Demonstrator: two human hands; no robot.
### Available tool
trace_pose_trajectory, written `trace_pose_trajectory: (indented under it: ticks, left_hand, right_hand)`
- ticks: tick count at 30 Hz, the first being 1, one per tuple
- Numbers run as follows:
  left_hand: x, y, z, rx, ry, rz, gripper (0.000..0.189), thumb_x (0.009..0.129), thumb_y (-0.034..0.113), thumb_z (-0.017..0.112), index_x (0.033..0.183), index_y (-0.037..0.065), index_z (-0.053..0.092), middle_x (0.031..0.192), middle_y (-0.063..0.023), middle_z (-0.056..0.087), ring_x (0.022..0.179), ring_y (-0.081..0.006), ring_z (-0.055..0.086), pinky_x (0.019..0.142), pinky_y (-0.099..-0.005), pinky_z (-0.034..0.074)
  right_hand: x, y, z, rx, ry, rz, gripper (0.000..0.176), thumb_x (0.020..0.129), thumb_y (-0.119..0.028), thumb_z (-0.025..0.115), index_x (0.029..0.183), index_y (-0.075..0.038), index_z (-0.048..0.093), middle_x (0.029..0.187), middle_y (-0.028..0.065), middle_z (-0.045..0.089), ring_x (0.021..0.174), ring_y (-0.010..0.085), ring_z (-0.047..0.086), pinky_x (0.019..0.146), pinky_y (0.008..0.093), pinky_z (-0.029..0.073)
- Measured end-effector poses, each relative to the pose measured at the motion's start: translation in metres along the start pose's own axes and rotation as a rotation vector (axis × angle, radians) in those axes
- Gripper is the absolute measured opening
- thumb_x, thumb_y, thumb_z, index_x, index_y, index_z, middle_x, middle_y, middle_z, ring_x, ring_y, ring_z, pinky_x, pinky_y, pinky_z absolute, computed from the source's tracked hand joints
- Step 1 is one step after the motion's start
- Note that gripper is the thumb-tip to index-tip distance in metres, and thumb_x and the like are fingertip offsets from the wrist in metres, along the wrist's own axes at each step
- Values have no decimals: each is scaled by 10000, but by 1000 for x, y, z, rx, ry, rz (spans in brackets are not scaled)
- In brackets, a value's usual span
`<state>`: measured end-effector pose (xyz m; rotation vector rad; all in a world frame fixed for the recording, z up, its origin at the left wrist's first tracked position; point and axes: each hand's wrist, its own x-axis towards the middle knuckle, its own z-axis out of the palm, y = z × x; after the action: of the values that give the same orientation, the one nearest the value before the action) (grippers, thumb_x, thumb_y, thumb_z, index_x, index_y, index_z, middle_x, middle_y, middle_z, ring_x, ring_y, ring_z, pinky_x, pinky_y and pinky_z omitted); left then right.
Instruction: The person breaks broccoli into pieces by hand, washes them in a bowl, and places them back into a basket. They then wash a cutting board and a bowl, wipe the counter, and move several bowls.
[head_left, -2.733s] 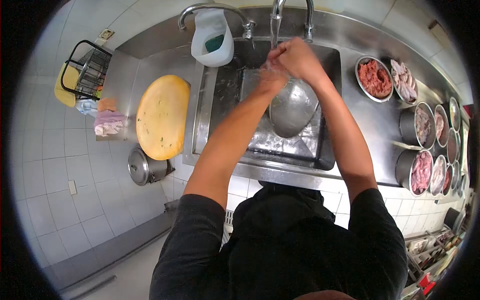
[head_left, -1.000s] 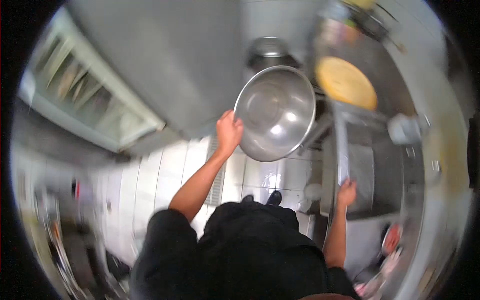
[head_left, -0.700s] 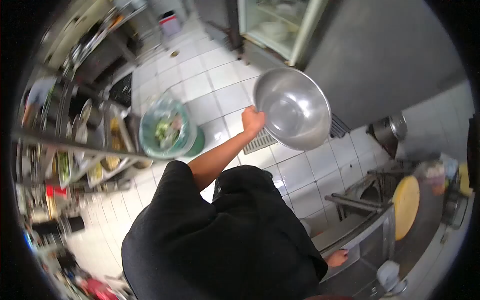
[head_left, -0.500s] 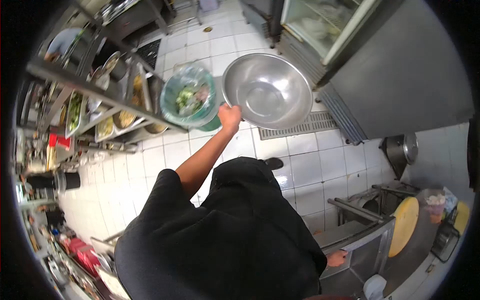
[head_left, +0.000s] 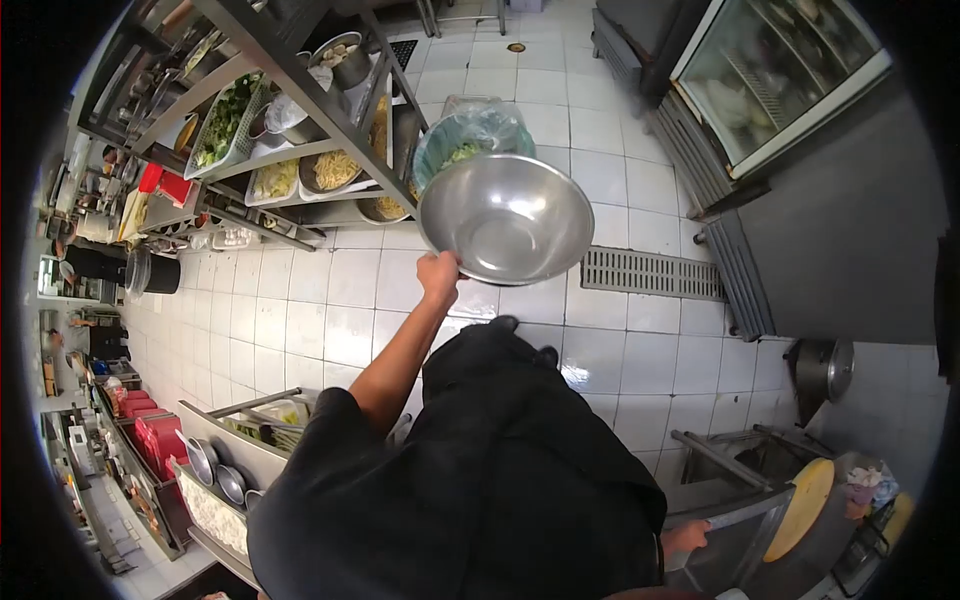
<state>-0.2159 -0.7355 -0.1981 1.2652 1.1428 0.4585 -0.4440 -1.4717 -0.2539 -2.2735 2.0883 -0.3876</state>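
My left hand point(head_left: 440, 272) is raised and grips the near rim of a large, empty steel mixing bowl point(head_left: 505, 218), its hollow side facing me. The bowl hangs over the white tiled floor, in front of a green bin lined with clear plastic point(head_left: 465, 128) that holds green scraps. My right hand point(head_left: 686, 538) stretches behind me at the lower right and touches the steel sink counter's edge point(head_left: 722, 508). My black shirt partly hides that hand, and its grip is too small to make out.
A steel rack with trays of greens and noodles point(head_left: 290, 150) stands at upper left. A floor drain grate point(head_left: 650, 272), a glass-door fridge point(head_left: 780, 70), a lidded pot point(head_left: 822, 368), a round yellow chopping board point(head_left: 797, 495) and a cart with bowls point(head_left: 225, 480) surround me.
I have turned from the running tap, where both hands rubbed together over the bowl, to face the kitchen floor. My left hand carried the bowl along; the bin has come closer behind it.
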Motion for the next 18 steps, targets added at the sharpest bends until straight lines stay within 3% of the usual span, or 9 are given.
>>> trace_pose_trajectory:
  ticks: [3, 5, 6, 7, 8, 9, 10, 11, 18]
  left_hand:
    - [8, -2, -10, 37, 6, 3, 144, 651, 6, 552, 710, -125, 560, 701, -200, 606, 551, -260, 609, 420, -363, 545]
    - [18, -5, -8, 42, -36, -6, 125, 658, -5, 553, 715, -116, 555, 699, -188, 603, 549, -252, 604, 426, -354, 538]
    - [19, -4, -4, 35, -75, -6, 104, 665, -16, 554, 720, -103, 548, 696, -174, 596, 551, -241, 599, 432, -345, 528]
    - [17, -6, 1, 36, -117, -13, 84, 673, -26, 554, 726, -90, 541, 693, -160, 589, 554, -230, 593, 438, -335, 519]
    - [10, -3, 6, 70, -157, -20, 101, 669, -24, 557, 742, -94, 558, 698, -156, 599, 560, -222, 596, 443, -336, 518]
    - [1, 6, 15, 103, -202, -25, 120, 665, -22, 560, 758, -97, 575, 702, -153, 608, 566, -213, 598, 448, -336, 517]
    - [-8, 13, 27, 130, -249, -24, 142, 662, -20, 562, 774, -101, 592, 707, -149, 617, 572, -205, 601, 453, -336, 516]
    - [-17, 17, 40, 170, -323, -15, 154, 659, -16, 565, 784, -94, 610, 704, -140, 624, 570, -195, 600, 459, -331, 514]
    - [-70, -3, 143, 384, -778, 108, 173, 659, 52, 589, 789, -38, 661, 639, -122, 640, 495, -189, 594, 451, -322, 496]
  right_hand:
    - [-47, -52, -45, -89, 68, 149, 591, 870, -458, 515, 1126, 76, 518, 1005, 258, 605, 975, 399, 600, 825, 496, 489]
    - [-75, -81, -60, -195, 75, -160, 558, 864, -428, 546, 1137, 58, 526, 999, 247, 600, 933, 392, 605, 788, 503, 491]
    - [-42, -48, 22, -93, 576, -642, 505, 862, -406, 562, 1096, 41, 570, 948, 226, 615, 877, 385, 611, 765, 490, 488]
    - [-105, -113, -27, -35, 102, -398, 461, 866, -358, 576, 1084, 48, 581, 959, 215, 621, 876, 384, 606, 764, 472, 483]
    - [-127, -132, -14, 392, -31, -657, 459, 869, -324, 600, 1104, 69, 568, 1002, 190, 628, 860, 340, 609, 770, 432, 487]
    - [-152, -157, -4, 624, -392, -612, 376, 871, -254, 587, 1097, 47, 594, 1038, 237, 607, 951, 362, 588, 763, 418, 493]
    - [-165, -170, 33, 921, -709, -415, 389, 909, -289, 558, 1159, 9, 564, 1075, 180, 606, 935, 291, 605, 749, 370, 493]
    - [-206, -203, -2, 830, -973, -216, 484, 920, -365, 538, 1260, -22, 496, 1133, 149, 583, 939, 252, 612, 733, 346, 494]
    - [-313, -283, -88, 940, -1533, 103, 537, 865, -406, 615, 1229, -44, 458, 1023, 120, 600, 804, 221, 612, 618, 317, 483]
